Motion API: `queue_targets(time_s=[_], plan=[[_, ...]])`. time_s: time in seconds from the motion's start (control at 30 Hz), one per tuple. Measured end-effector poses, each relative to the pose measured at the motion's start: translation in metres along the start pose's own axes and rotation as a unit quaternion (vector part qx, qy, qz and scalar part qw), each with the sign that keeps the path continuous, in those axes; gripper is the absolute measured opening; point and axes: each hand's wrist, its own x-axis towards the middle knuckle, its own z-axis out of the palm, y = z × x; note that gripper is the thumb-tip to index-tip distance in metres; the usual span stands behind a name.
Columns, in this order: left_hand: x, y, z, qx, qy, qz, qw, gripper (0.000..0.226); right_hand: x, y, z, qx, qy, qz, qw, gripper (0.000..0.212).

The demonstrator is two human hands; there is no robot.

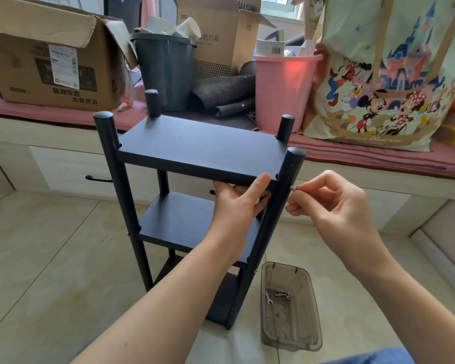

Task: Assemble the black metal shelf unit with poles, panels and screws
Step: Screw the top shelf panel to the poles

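Two hands: left hand (238, 199) grips top panel (195, 148); right hand (334, 203) pinches one screw (292, 188).

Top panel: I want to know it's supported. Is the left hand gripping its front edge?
Yes, the left hand grips the top panel at its front edge.

Black shelf unit (195, 195) upright on tiled floor (50, 258); left hand (241, 198) grips front edge of top panel (195, 148) near front-right pole (276, 206). Right hand (334, 203) pinches a small screw (292, 189) against that pole's side. Clear plastic tray (290, 308) with screws and small wrench beside shelf base; cardboard box (50, 59), pink bucket (284, 93) on bench behind.
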Motion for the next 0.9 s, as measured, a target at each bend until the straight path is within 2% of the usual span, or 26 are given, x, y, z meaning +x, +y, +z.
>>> queue_targets(time_s=[0.23, 0.43, 0.63, 0.9], plan=[[0.0007, -0.0005, 0.0006, 0.003, 0.003, 0.001, 1.0, 0.052, -0.0002, 0.001, 0.0024, -0.015, 0.009, -0.023, 1.0, 0.008], [0.0005, -0.0005, 0.0002, 0.001, 0.001, 0.0, 1.0, 0.052, 0.0011, 0.0025, -0.0004, 0.077, 0.003, 0.043, 0.996, 0.005], [0.0008, -0.0007, -0.0001, -0.001, 0.002, 0.001, 1.0, 0.053, 0.0004, 0.0044, 0.0025, 0.007, 0.002, -0.015, 1.0, 0.008], [0.001, -0.0008, 0.0, 0.0, 0.004, 0.001, 1.0, 0.055, -0.0002, 0.0033, 0.0019, -0.002, 0.007, -0.027, 1.0, 0.008]])
